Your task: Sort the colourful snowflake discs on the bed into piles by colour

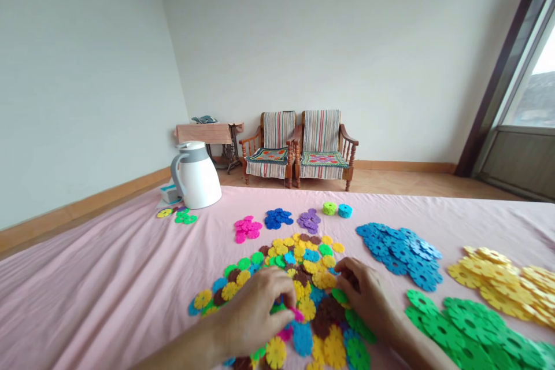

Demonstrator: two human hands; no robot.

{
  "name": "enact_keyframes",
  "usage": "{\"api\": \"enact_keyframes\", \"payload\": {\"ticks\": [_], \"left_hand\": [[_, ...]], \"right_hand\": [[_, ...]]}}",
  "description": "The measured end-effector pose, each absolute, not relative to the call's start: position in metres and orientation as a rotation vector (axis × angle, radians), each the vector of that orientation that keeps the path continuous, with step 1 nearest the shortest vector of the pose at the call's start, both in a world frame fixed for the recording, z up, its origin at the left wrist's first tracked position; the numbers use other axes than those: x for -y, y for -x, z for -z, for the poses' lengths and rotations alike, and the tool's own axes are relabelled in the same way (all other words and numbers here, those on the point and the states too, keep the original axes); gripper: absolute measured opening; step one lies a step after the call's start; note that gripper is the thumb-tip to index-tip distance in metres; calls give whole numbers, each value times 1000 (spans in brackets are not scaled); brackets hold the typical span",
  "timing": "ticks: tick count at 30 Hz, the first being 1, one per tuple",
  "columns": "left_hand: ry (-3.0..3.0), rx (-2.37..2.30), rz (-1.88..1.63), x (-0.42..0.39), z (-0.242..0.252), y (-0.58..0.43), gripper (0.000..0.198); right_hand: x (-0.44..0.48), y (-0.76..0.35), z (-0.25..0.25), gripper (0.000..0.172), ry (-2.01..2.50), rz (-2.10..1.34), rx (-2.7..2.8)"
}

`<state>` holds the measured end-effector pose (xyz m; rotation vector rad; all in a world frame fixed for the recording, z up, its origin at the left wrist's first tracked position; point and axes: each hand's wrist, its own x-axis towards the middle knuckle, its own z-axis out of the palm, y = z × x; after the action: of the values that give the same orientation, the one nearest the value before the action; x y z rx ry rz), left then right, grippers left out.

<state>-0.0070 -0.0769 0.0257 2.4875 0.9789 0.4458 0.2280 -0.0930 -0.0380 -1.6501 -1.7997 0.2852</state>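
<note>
A mixed pile of flower-shaped plastic discs (306, 310) in yellow, brown, green and blue lies in front of me, with both hands over it. My left hand (262, 307) is closed, pinching a pink disc (298, 314) between thumb and fingers above the pile. At the pile's right side, my right hand (366, 288) has its fingers bent and apart, with the tips near a yellow disc (324, 280) and a green disc (340, 296). No held disc shows in it. The pile partly hides beneath both hands.
Sorted heaps of blue (401, 251), yellow (498, 280) and green discs (470, 329) lie right. Farther back are pink (247, 229), dark blue (278, 218) and purple heaps (309, 220), plus lime (329, 208) and light-blue stacks (345, 210). A white jug (199, 179) stands left.
</note>
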Motion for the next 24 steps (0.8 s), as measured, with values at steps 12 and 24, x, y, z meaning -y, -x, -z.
{"api": "enact_keyframes", "payload": {"ticks": [12,24], "left_hand": [[-2068,-1540,-1115,-58,7,61,11],[-2636,-489,-517,62,-22,-15,23]], "right_hand": [[93,-228,38,18,1627,-276,1813],[96,-226,31,19,1643,-301,1805]]}}
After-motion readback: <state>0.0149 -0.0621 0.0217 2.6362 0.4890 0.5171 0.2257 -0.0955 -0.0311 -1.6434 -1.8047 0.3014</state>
